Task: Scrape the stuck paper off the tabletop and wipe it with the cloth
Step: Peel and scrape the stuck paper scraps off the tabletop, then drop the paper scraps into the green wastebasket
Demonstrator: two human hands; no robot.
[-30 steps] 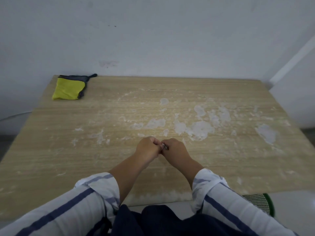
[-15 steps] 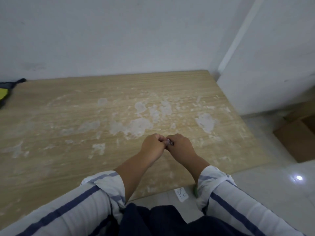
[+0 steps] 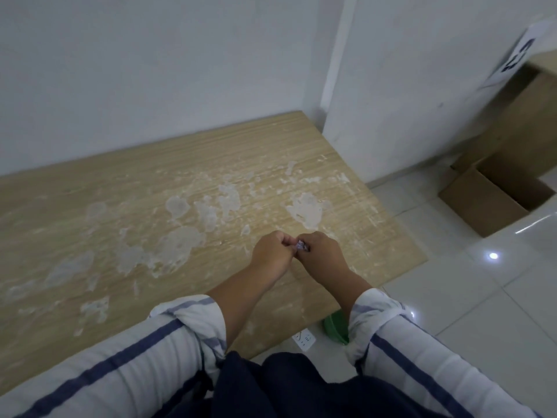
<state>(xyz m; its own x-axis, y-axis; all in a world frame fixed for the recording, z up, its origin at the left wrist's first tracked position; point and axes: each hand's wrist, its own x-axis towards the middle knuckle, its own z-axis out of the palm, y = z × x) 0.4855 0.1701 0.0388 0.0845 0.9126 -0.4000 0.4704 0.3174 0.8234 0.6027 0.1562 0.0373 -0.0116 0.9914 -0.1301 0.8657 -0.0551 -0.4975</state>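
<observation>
The light wooden tabletop carries several white patches of stuck paper, thickest across its middle and right half. My left hand and my right hand are fisted and pressed together over the table's near right part. Between their fingertips sits a small greyish thing; what it is cannot be told. The cloth is out of view.
White walls close the table's far side and right corner. On the tiled floor to the right stands an open cardboard box. Under the table's near edge lie a white power strip and a green basket.
The view has swung to the right: the yellow cloth has left the frame and the floor and cardboard box have come in. My hands stay joined on the small thing.
</observation>
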